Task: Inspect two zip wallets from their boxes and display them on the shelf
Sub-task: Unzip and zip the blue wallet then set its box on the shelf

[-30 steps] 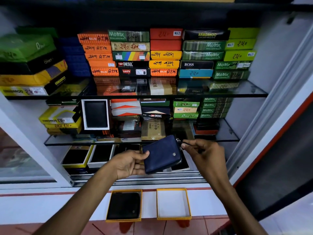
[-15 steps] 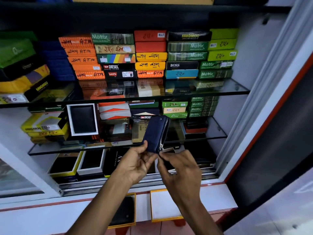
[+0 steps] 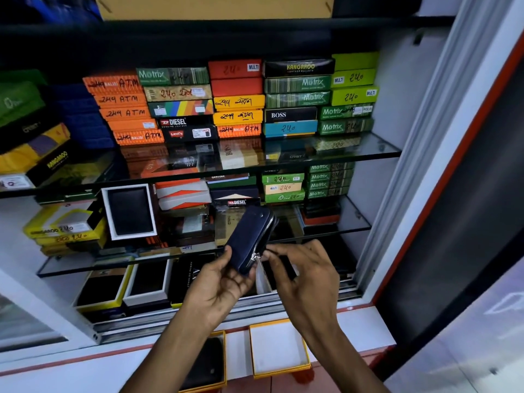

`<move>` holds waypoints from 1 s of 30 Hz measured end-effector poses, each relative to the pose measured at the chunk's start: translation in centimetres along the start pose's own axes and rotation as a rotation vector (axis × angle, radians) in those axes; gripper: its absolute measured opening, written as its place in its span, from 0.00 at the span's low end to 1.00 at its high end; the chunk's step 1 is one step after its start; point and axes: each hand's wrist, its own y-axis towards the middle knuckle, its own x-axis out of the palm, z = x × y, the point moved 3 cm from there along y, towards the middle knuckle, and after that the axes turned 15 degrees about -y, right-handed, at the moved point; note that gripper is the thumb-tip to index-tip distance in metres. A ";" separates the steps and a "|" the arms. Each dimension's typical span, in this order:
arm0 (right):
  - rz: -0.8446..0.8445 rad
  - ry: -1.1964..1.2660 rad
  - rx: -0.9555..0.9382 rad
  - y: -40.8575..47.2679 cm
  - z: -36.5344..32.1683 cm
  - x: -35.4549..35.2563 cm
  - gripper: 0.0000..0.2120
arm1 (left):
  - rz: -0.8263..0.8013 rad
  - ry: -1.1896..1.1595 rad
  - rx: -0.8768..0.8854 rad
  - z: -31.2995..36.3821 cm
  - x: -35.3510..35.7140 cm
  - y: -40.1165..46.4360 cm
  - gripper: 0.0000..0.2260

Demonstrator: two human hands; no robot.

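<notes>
A dark blue zip wallet [image 3: 249, 239] stands almost upright in front of the middle glass shelf, its silver zip edge facing right. My left hand [image 3: 224, 282] grips its lower left corner. My right hand [image 3: 300, 273] pinches the zip pull at the wallet's lower right edge. On the white ledge below lie two yellow-rimmed boxes: an empty one [image 3: 279, 347] with a white inside, and one [image 3: 208, 361] holding a black wallet, partly hidden by my left forearm.
Stacks of coloured wallet boxes [image 3: 238, 100] fill the upper glass shelf [image 3: 377, 151]. More boxes and an upright white-framed black wallet [image 3: 129, 211] stand on the middle shelf [image 3: 354, 222]. Open display boxes [image 3: 147, 282] line the bottom. A sliding-door frame [image 3: 425, 165] rises at right.
The wallet has turned from lying flat to standing on edge. My right hand dropped from its upper right corner to the zip pull low down. The view shifted right.
</notes>
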 end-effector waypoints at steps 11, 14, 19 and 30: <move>-0.226 0.322 0.182 5.2 1.5 -1.2 0.03 | -0.149 0.216 -0.080 2.9 -1.5 -1.4 0.30; -0.349 0.457 0.191 6.8 1.7 -0.3 0.02 | -0.178 0.284 -0.106 3.5 -1.3 -1.7 0.27; -0.514 0.586 0.127 9.0 1.4 1.6 0.02 | -0.216 0.335 -0.172 3.8 -0.1 -2.7 0.26; -0.945 0.613 -0.068 8.4 0.6 6.1 0.12 | -0.235 0.453 -0.246 2.6 1.3 -3.4 0.26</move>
